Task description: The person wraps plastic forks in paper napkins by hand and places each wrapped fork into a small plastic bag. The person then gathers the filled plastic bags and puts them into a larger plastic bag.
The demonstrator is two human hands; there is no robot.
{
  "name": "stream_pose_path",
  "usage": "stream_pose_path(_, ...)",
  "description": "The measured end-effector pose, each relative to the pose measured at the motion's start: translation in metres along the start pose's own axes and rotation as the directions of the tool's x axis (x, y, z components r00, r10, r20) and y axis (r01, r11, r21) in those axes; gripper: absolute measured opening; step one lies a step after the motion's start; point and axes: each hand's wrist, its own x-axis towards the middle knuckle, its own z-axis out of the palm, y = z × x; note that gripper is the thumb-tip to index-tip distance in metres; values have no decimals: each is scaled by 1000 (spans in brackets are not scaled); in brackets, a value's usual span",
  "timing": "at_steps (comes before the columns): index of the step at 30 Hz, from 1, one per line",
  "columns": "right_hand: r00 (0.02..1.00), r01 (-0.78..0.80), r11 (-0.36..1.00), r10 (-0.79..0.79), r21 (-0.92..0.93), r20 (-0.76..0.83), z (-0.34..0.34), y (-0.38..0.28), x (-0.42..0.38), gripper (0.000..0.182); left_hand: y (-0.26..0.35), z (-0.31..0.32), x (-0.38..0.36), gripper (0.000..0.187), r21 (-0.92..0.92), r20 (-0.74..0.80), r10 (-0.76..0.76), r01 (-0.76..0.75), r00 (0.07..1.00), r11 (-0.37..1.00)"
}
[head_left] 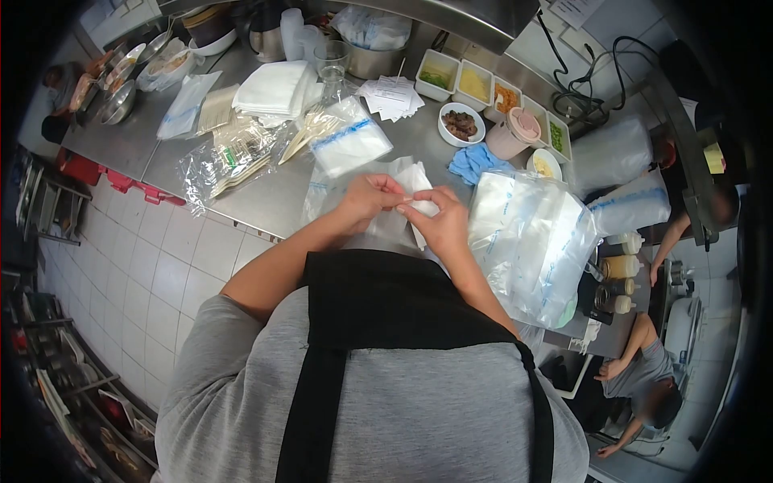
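Observation:
My left hand [370, 203] and my right hand [440, 223] meet over the steel counter, fingertips pinched close together. Whatever they pinch is too small and too hidden to name. Under and around them spreads clear plastic film [324, 205], perhaps a bag. A folded white paper napkin [413, 179] lies just behind my fingers, partly covered by my right hand. Beyond it sits a packet of white napkins with a blue-printed band [353, 141]. Wooden cutlery [302, 137] lies to its left.
A stack of plastic bags [527, 233] lies to the right, beside a blue cloth [481, 163]. Food tubs [473, 83] and a bowl of meat [460, 125] stand behind. Packaged cutlery [233, 157] is at left. A co-worker [648, 370] is at lower right.

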Motion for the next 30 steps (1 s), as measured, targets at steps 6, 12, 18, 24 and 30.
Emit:
stream_pose_path(6,997,55,997,-51,54,-62,5,9,-3,30,-6,-1,-3,19,-205,4,-46,46,999,978)
stream_pose_path(12,998,17,1000,-15,20,-56,1,9,-4,29,0,0,-11,24,-139,-62,0,-8,998,990)
stream_pose_path(18,998,53,999,-52,5,-27,1,1,-5,30,-4,-4,-8,18,-99,36,-72,75,997,992)
stream_pose_path(24,999,32,999,-32,-17,-33,2,4,-5,33,-9,1,-9,11,-236,-49,-37,24,998,972)
stream_pose_path(30,999,41,999,-42,-23,-35,1,3,-6,33,-1,4,-12,11,-182,-51,-64,54,997,982)
